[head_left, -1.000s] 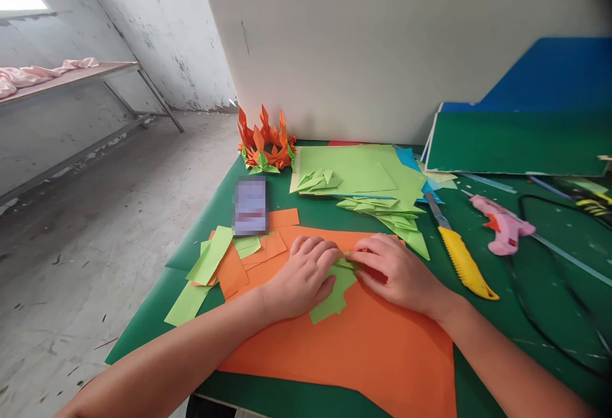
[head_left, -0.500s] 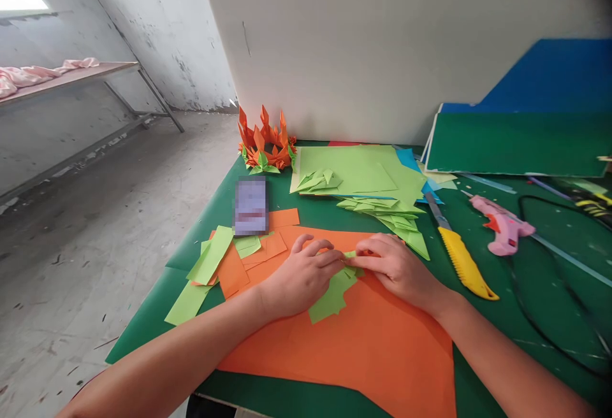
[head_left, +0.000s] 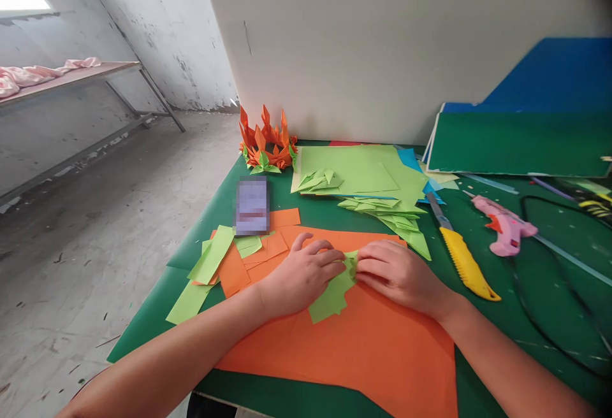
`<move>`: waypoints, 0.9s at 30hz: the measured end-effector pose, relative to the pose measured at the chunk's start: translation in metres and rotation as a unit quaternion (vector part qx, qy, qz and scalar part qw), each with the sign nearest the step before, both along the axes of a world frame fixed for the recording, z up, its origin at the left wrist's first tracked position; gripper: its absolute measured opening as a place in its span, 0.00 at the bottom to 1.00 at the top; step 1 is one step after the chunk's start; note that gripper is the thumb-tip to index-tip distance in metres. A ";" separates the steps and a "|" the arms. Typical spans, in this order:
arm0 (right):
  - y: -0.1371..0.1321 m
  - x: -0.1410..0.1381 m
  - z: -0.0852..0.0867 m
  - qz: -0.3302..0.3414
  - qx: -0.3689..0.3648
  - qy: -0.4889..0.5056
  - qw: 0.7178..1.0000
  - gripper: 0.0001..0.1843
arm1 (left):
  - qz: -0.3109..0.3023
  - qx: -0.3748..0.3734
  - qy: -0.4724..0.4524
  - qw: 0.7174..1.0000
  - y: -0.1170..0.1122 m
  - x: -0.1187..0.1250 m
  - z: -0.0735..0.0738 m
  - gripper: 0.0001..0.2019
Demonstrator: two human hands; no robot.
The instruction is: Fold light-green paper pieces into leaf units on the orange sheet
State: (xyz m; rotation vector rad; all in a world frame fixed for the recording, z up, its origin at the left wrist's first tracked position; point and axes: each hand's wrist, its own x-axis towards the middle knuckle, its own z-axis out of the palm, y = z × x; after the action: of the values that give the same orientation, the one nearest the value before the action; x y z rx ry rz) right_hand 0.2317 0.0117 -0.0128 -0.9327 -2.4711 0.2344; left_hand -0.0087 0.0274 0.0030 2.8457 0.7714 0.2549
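My left hand (head_left: pixel 299 274) and my right hand (head_left: pixel 396 274) meet over a small folded light green paper piece (head_left: pixel 332 294) that lies on a large orange sheet (head_left: pixel 363 341). Both hands have their fingers curled and pressed together on the upper end of the green piece, pinching it. The piece's lower part sticks out below my left fingers. The orange sheet rests on a green table (head_left: pixel 296 211).
Green and orange paper scraps (head_left: pixel 215 262) lie at the left. A phone (head_left: pixel 251 205), an orange origami crown (head_left: pixel 265 141), stacked green sheets (head_left: pixel 368 172), folded green pieces (head_left: pixel 396 217), a yellow utility knife (head_left: pixel 461 255), a pink glue gun (head_left: pixel 504 227) and green and blue boards (head_left: pixel 521 137) surround them.
My right hand has slid left and curled tighter against my left fingertips on the green piece. The green piece has stayed in place.
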 end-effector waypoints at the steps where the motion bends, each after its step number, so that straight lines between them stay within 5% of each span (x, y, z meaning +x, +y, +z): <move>1: 0.000 0.000 0.000 0.001 -0.001 0.000 1.000 0.09 | -0.001 0.004 0.000 1.000 0.000 0.000 0.000 0.14; 19: 0.005 0.005 -0.001 0.047 -0.015 0.006 0.999 0.09 | -0.012 -0.012 -0.016 1.000 -0.001 -0.002 0.001 0.16; 27: 0.002 -0.004 0.002 -0.006 -0.087 0.063 0.994 0.08 | -0.032 0.013 -0.005 0.999 0.000 -0.003 0.004 0.17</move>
State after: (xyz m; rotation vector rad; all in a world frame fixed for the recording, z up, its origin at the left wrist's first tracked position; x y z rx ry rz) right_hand 0.2275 0.0132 -0.0110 -0.9719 -2.3560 0.4948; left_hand -0.0118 0.0272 0.0073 2.8856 0.6791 0.2709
